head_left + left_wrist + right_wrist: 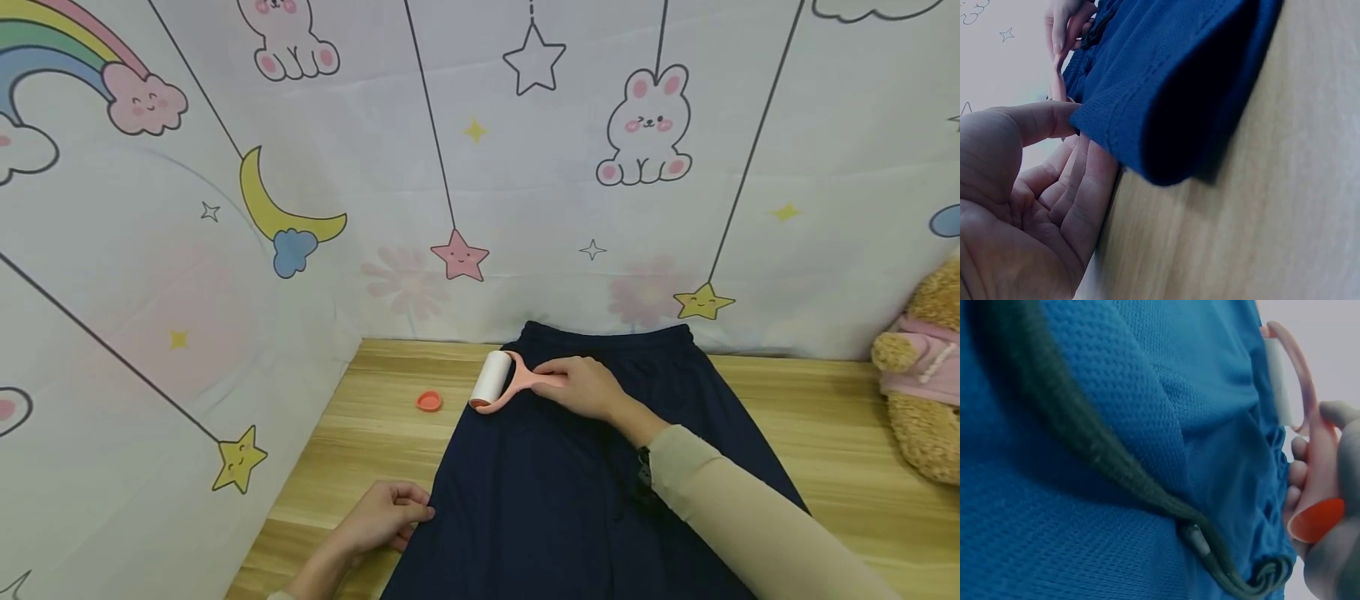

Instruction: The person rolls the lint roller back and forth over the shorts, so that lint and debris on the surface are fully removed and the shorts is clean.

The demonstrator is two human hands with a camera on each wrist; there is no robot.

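Navy shorts (555,492) with a gathered waistband lie flat on a wooden table, front end out of the head view. My right hand (585,387) grips the pink handle of a lint roller (491,379). Its white roll lies over the upper left edge of the shorts, near the waistband. With thumb and fingers, my left hand (1041,187) pinches the left side edge of the shorts, close to an open leg hem (1129,137). A dark drawstring (1116,456) hangs in a loop across the fabric in the right wrist view.
A small orange-red cap (429,402) lies on the table (390,367) left of the shorts. At the far right sits a teddy bear (926,375) in a pink top. Behind and to the left hangs a white printed cloth (525,183) with stars and rabbits.
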